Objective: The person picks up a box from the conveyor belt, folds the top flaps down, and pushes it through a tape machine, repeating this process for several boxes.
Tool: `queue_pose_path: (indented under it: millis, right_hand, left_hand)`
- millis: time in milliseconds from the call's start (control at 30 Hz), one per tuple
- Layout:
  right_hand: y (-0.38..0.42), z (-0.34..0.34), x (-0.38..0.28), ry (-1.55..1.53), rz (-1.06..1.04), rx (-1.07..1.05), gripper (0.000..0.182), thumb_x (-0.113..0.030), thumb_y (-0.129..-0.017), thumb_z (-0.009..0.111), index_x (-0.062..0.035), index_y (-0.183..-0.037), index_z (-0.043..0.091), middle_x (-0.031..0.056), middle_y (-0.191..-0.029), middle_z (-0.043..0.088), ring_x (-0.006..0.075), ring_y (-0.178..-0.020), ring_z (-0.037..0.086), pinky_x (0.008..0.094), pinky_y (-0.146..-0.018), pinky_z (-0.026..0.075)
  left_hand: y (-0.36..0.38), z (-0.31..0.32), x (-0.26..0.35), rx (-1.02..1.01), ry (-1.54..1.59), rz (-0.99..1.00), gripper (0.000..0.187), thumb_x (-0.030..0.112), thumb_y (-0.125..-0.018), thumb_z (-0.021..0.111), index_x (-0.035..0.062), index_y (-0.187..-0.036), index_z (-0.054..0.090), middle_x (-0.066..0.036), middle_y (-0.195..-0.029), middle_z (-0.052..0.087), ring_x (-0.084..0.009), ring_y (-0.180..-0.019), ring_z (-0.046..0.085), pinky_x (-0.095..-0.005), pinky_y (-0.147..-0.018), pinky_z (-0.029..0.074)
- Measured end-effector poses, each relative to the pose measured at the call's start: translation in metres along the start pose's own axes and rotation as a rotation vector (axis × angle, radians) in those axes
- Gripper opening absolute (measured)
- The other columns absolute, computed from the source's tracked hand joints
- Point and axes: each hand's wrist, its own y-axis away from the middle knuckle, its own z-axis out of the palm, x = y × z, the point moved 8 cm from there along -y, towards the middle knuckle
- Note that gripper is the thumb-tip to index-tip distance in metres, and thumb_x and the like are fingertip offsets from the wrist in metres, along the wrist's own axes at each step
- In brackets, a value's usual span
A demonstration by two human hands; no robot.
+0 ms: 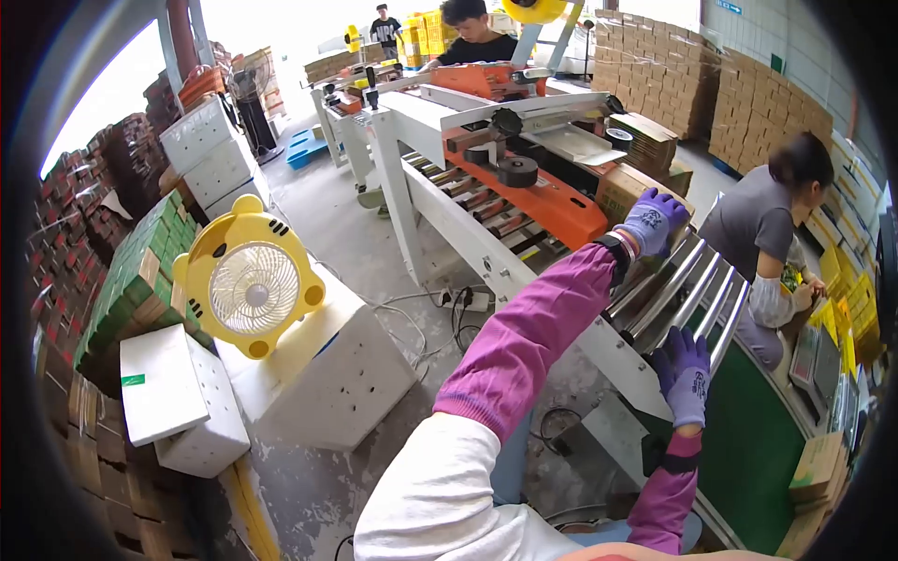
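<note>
My left hand (652, 222), in a purple and light-grey work glove, rests against the near end of a brown cardboard box (617, 194). Its fingers are extended and look spread over the box, not wrapped round it. The box sits at the mouth of an orange and white carton-sealing machine (561, 210). My right hand (685, 374), gloved the same way, lies with fingers apart over the metal conveyor rollers (687, 290), holding nothing. Between the two hands the shiny rollers run toward the machine. Purple sleeves cover both forearms.
A green conveyor belt (748, 458) runs along my right. Beyond it a person (772, 215) sits near a scale (816, 365). Another person (477, 37) stands behind the machine. A yellow fan (254, 280) sits on a white foam box (327, 383) to the left; cables cross the floor.
</note>
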Motion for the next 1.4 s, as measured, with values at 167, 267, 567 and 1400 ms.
queue_pose_path:
  millis: [167,267,567,1400]
  right_hand:
    - [-0.014,0.010,-0.003,-0.144,0.021,0.034,0.046,-0.034,-0.087,0.057,-0.0092,-0.126,0.053,0.0199,-0.137,0.043,0.0445,-0.129,0.033,0.0495,-0.104,0.032]
    - [-0.013,0.014,0.006,-0.281,0.033,0.059,0.041,-0.031,-0.090,0.054,-0.0095,-0.125,0.054,0.0190,-0.139,0.041,0.0439,-0.132,0.029,0.0474,-0.107,0.029]
    - [-0.013,0.017,0.007,-0.201,0.048,0.007,0.044,-0.033,-0.088,0.055,-0.0110,-0.127,0.054,0.0152,-0.141,0.040,0.0410,-0.133,0.029,0.0456,-0.109,0.026]
    - [-0.001,0.008,0.005,-0.229,0.098,0.108,0.048,-0.042,-0.087,0.052,-0.0117,-0.124,0.054,0.0154,-0.136,0.045,0.0376,-0.129,0.036,0.0525,-0.103,0.030]
  left_hand:
    - [-0.009,0.001,-0.050,-0.211,-0.143,-0.284,0.057,0.026,-0.057,0.081,0.0158,-0.110,0.061,-0.008,-0.109,0.062,-0.0259,-0.110,0.054,-0.0396,-0.099,0.037]
    - [0.031,-0.042,-0.016,0.149,0.077,-0.222,0.036,0.022,-0.071,0.073,0.0124,-0.105,0.064,-0.009,-0.100,0.065,-0.0274,-0.105,0.058,-0.0372,-0.097,0.038]
    - [0.461,0.243,0.300,-0.544,2.416,-1.559,0.058,0.052,-0.092,0.042,0.0073,-0.127,0.051,-0.009,-0.121,0.059,-0.0236,-0.108,0.057,-0.0379,-0.098,0.040]
    - [0.463,0.284,0.264,-0.831,0.148,0.059,0.026,0.028,-0.084,0.052,0.0100,-0.098,0.065,-0.012,-0.106,0.062,-0.0319,-0.106,0.055,-0.0512,-0.097,0.035]
